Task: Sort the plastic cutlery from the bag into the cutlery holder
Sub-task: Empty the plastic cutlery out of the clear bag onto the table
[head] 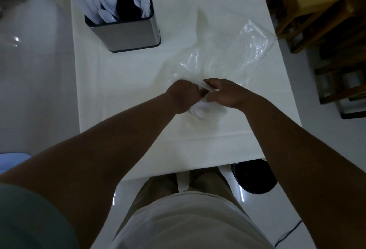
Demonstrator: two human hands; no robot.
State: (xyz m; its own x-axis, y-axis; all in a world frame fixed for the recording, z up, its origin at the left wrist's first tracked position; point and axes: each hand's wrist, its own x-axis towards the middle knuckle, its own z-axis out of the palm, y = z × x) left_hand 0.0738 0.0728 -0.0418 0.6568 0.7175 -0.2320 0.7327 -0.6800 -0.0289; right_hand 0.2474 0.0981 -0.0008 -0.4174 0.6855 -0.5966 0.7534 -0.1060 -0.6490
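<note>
Both hands' grip bunches clear crinkled bag [233, 54]; white cutlery inside.

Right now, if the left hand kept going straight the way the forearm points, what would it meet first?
The left hand points up and right across the table, so it would first meet the right hand and the clear bag they grip. Depth is unclear.

On the table [122, 94], the cutlery holder [126, 28] stands behind-left of the bag [227, 54].
</note>
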